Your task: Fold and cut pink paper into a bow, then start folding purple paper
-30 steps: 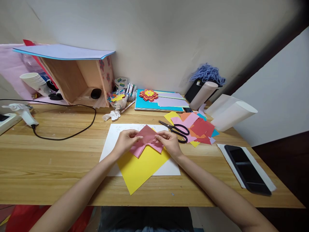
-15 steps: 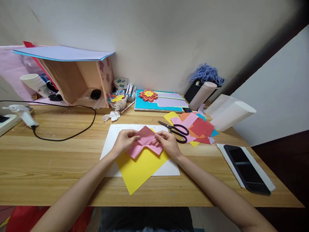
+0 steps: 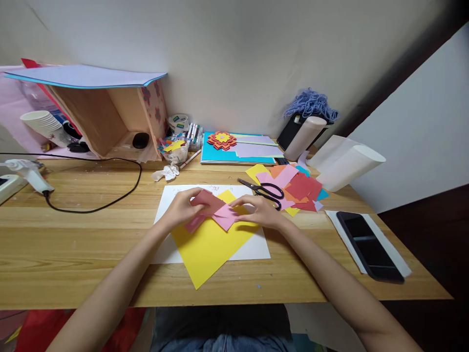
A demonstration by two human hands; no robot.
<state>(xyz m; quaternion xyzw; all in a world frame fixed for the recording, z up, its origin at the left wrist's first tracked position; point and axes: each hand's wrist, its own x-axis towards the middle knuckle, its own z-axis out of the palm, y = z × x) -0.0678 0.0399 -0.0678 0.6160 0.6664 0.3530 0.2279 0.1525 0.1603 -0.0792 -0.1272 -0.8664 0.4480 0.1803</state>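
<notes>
My left hand [image 3: 182, 209] is closed on a folded pink paper [image 3: 224, 216], thumb on top near its left side. The paper has a darker, shaded upper part and lighter pointed flaps below. At the paper's right edge my right hand [image 3: 261, 211] curves with thumb and fingers apart; whether the fingertips touch it cannot be made out. Beneath both lies a yellow paper sheet [image 3: 207, 254], turned cornerwise on a white sheet [image 3: 249, 252]. Black-handled scissors [image 3: 269, 191] rest just beyond my right hand.
Coloured paper scraps [image 3: 302, 188] lie right of the scissors. A phone [image 3: 368, 247] is at the right, a glue gun [image 3: 31, 175] with a looping cord at the left. Behind are a layered paper flower [image 3: 222, 140] on blue sheets, a cardboard box [image 3: 122, 112] and a white paper roll [image 3: 357, 166].
The pink paper has turned and shifted left with my left hand. My right hand's fingers have spread from their pinch on it. The whole view has shifted slightly.
</notes>
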